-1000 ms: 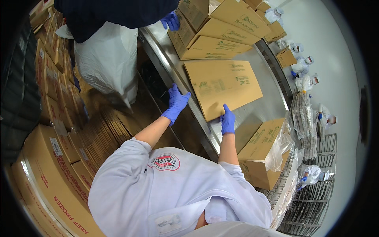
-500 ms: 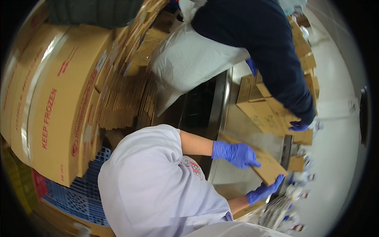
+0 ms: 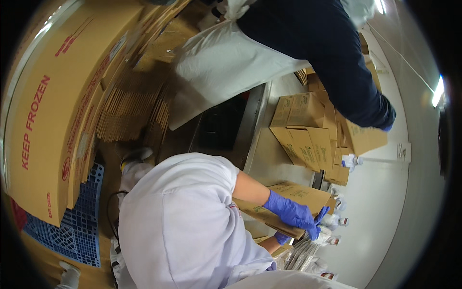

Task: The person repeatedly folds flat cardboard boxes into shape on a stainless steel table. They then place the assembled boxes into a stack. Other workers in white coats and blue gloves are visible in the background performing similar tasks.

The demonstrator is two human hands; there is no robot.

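My left hand (image 3: 292,212), in a blue glove, is closed on the end of a brown cardboard carton (image 3: 301,193). The carton is partly unfolded and tilted over the metal table. My right hand (image 3: 282,238), also blue-gloved, grips the same carton from its near underside. Cardboard hides much of this hand, and blue fingertips show close to the left hand at the carton's end.
Across the table (image 3: 262,154), a co-worker in a dark sleeve (image 3: 344,72) and white apron reaches over open cartons (image 3: 308,142). Bottles (image 3: 332,220) line the wall side. Folded cardboard (image 3: 127,113), large boxes (image 3: 43,120) and a blue plastic grid (image 3: 72,226) are at left.
The flat carton has opened out and moved left and nearer between my hands. My right hand has slipped mostly behind it. The co-worker's arm has shifted over the cartons.
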